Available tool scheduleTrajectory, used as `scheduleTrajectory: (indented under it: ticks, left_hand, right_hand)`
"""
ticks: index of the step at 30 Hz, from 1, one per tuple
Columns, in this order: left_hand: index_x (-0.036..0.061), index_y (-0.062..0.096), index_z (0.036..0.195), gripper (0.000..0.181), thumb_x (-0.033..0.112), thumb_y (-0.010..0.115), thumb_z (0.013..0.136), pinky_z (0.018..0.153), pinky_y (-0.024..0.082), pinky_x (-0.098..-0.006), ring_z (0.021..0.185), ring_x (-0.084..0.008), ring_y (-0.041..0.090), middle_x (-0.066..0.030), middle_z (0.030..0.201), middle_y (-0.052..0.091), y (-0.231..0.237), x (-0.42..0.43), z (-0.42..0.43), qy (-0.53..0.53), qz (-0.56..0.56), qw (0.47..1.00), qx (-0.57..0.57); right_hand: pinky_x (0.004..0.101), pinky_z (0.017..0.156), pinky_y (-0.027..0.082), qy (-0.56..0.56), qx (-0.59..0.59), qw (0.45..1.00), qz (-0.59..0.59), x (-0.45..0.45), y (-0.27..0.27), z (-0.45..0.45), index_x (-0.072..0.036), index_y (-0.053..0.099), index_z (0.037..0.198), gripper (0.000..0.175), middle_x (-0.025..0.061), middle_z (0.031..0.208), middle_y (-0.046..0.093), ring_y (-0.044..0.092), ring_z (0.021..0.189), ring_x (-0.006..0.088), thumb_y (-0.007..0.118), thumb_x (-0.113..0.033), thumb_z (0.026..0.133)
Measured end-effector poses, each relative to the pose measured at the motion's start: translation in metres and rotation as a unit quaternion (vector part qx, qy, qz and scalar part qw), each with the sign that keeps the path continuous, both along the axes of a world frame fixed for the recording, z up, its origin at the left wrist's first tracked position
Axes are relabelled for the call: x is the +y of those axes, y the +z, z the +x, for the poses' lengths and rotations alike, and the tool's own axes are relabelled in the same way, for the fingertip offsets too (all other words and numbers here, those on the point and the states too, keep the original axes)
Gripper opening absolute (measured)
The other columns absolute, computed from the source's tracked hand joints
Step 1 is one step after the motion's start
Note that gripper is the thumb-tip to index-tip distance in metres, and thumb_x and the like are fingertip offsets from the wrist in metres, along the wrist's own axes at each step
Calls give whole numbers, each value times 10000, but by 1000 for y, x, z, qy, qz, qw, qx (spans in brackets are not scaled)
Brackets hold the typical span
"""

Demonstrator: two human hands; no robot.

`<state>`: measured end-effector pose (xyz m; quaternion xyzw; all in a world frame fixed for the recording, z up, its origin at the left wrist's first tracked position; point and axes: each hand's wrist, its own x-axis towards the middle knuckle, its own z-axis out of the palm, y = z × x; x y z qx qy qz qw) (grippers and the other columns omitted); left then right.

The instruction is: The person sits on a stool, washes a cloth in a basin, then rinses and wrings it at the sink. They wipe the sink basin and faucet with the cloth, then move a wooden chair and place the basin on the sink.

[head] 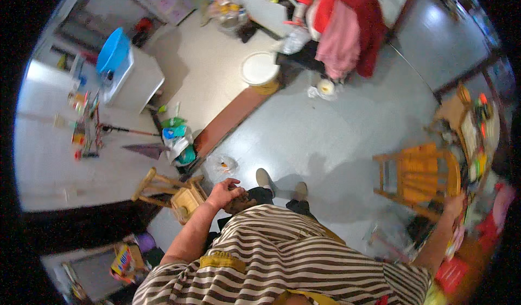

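My left hand [226, 193] is in front of my striped shirt, its fingers curled over a small brown object [241, 203]; blur hides what that is. At the far right, my right arm reaches out to a slatted wooden chair [419, 173], and my right hand [454, 205] is at the end of its curved top rail, the fingers mostly hidden. A small wooden stool or chair [189, 202] stands just left of my left hand. A clear plastic bag [221, 166] lies on the floor beyond that hand.
A brown raised sill [228, 120] crosses the floor, with a white-lidded bucket [260, 69] at its far end. Red and pink cloths [342, 36] hang at the top. A white cabinet [134, 81] bears a blue basin [114, 51]. A cluttered table [468, 118] stands right.
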<state>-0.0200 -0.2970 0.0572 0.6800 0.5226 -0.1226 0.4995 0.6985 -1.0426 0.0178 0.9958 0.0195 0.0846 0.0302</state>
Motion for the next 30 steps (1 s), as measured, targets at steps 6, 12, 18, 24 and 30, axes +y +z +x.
scheduleTrajectory:
  ticks: [6, 12, 18, 24, 30]
  left_hand:
    - [-33, 636, 1238, 528, 145, 829, 780, 909, 561, -367, 1028, -239, 686, -125, 1152, 702, -7, 31, -92, 251, -75, 963, -65]
    - [40, 675, 1220, 371, 248, 728, 918, 773, 570, -429, 898, -241, 682, -89, 1081, 728, -28, 46, -197, 310, -113, 943, 41]
    - [-26, 676, 1180, 401, 332, 621, 1008, 876, 540, -410, 959, -258, 684, -144, 1121, 724, -88, 36, -276, 445, -77, 892, 17]
    - [-10, 725, 1112, 513, 449, 514, 1026, 868, 524, -417, 971, -262, 686, -163, 1063, 743, -118, 61, -313, 410, -45, 911, -15]
    - [4, 722, 1119, 498, 459, 543, 1023, 826, 545, -391, 928, -240, 703, -140, 1030, 748, -125, 124, -299, 456, -161, 856, -181]
  right_hand:
    - [526, 955, 510, 94, -177, 977, 69, 92, -2, -33, -37, 495, 1371, 625, 225, 1292, 632, 620, 1138, 437, 699, -416, 917]
    - [520, 935, 516, 284, -99, 937, 179, 311, -45, -183, -45, 522, 1336, 574, 212, 1277, 642, 629, 1123, 419, 693, -402, 920]
    - [513, 916, 522, 385, 222, 870, 216, 474, -75, -340, -54, 550, 1302, 523, 198, 1263, 652, 637, 1107, 401, 687, -388, 923]
    - [507, 897, 528, 347, 469, 797, 156, 557, -80, -415, -62, 578, 1267, 472, 184, 1248, 662, 645, 1091, 384, 680, -374, 927]
    - [500, 878, 534, 272, 572, 767, 102, 595, -87, -428, -71, 606, 1232, 424, 171, 1233, 672, 653, 1075, 366, 674, -360, 930]
